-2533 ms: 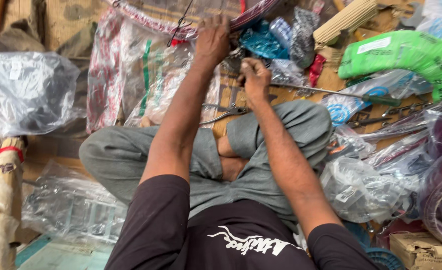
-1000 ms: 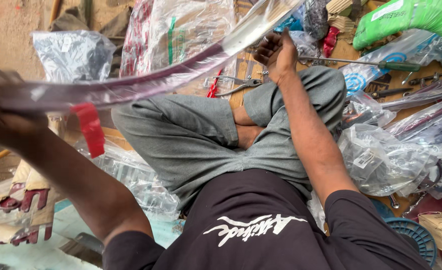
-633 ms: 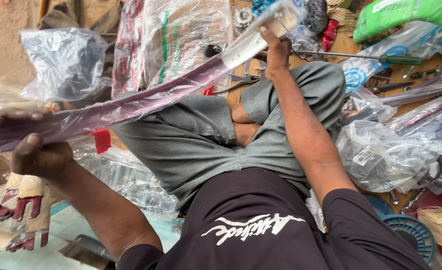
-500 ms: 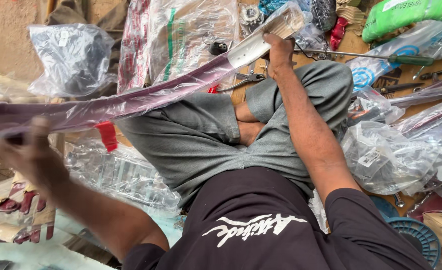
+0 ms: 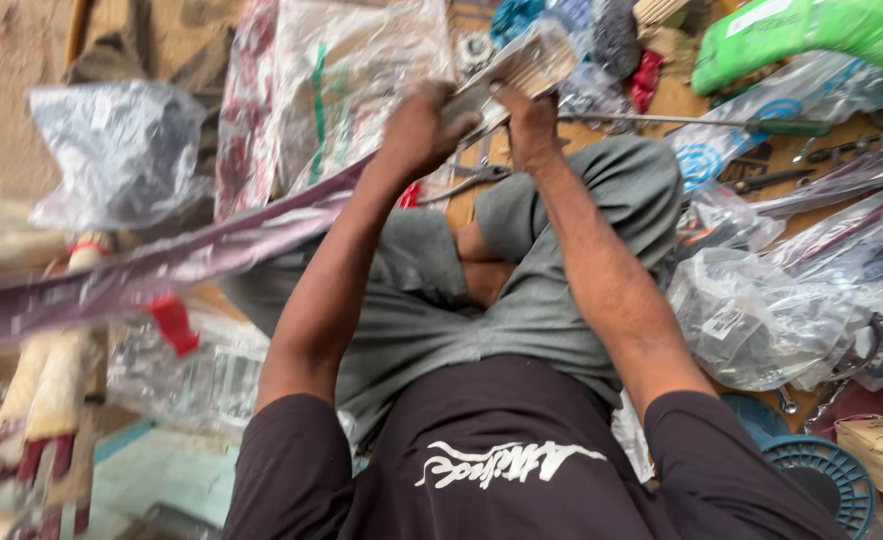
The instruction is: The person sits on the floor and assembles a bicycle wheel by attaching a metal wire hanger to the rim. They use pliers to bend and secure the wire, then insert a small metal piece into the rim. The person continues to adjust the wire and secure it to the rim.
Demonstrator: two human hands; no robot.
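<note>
Upper centre of frame: left hand (image 5: 416, 130) and right hand (image 5: 523, 120) both closed around the clear plastic end of a long maroon strip sleeved in plastic (image 5: 191, 262), running down to the left edge, red tag (image 5: 173, 322) dangling beneath.

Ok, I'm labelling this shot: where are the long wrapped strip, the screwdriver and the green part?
long wrapped strip (image 5: 191, 262), head view, mid-length.
screwdriver (image 5: 661, 121), head view, metal shaft.
green part (image 5: 811, 40), head view, upper curved surface.
</note>
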